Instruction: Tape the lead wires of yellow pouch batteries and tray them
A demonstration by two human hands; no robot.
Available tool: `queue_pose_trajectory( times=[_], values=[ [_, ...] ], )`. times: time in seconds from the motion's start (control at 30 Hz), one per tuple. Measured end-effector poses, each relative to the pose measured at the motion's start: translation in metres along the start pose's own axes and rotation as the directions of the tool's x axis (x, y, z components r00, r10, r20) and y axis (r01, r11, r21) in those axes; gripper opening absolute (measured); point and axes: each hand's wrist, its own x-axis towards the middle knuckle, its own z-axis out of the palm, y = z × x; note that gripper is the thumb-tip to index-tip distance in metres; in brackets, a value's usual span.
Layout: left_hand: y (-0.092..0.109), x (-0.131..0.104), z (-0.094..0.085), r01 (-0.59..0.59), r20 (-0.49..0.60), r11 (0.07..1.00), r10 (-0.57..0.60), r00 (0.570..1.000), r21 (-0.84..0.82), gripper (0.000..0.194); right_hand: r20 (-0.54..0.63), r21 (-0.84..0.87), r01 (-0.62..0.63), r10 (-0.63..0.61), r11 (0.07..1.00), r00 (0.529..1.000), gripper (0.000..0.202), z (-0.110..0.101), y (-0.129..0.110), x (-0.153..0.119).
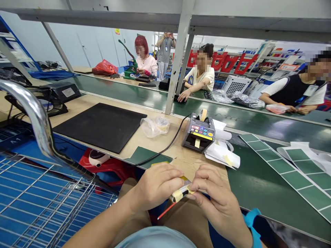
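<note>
So the little silvery pack [184, 189] looks kinda boxy, with pale yellow tape [178, 196] wrapped on its near end and a bit of black showing right beside it. A red wire [167, 210] pokes out down and to the left, pale at the tip. The whole thing's held up at a slant between the left hand [161, 184] and right hand [213, 189], fingers hiding a good chunk.

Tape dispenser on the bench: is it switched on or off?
The tape dispenser is on: its display shows lit red digits.
</note>
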Motion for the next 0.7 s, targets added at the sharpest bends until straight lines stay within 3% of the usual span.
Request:
queue_pose_trajectory(
  times=[0.07, 0.17, 0.37, 0.43, 0.53, 0.6, 0.7],
  values=[
    [-0.001, 0.0, -0.001, -0.029, 0.005, 0.999, 0.029, 1.0, 0.032, 0.008, 0.012, 0.002, 0.015, -0.015, 1.0, 1.0, 0.013, 0.0, 0.002, -0.001],
    [-0.003, 0.002, -0.001, 0.006, -0.016, 1.0, -0.006, 1.0, 0.003, 0.01, -0.066, -0.074, 0.077, -0.082, 0.994, 0.994, 0.017, 0.002, 0.004, -0.002],
    [-0.004, -0.003, 0.002, 0.118, -0.013, 0.965, -0.124, 0.992, -0.233, 0.02, -0.164, -0.195, 0.12, -0.153, 0.973, 0.975, 0.021, 0.005, 0.004, -0.002],
    [-0.003, -0.007, 0.003, 0.147, 0.02, 0.951, -0.147, 0.989, -0.273, 0.022, -0.127, -0.164, 0.105, -0.127, 0.981, 0.984, 0.019, 0.003, 0.004, -0.001],
    [0.001, -0.01, 0.003, 0.21, 0.104, 0.926, -0.186, 0.977, -0.313, 0.021, 0.04, -0.02, 0.066, -0.065, 0.998, 0.997, 0.01, -0.002, 0.004, 0.003],
    [0.006, -0.007, 0.001, 0.338, 0.179, 0.893, -0.295, 0.938, -0.298, 0.024, 0.111, 0.02, 0.007, -0.009, 1.0, 0.994, 0.008, -0.004, 0.005, 0.005],
    [0.012, 0.001, -0.005, 0.59, 0.283, 0.776, -0.528, 0.801, -0.222, 0.028, -0.005, -0.095, -0.012, 0.012, 0.995, 1.0, 0.013, -0.005, 0.005, 0.004]
  ],
)
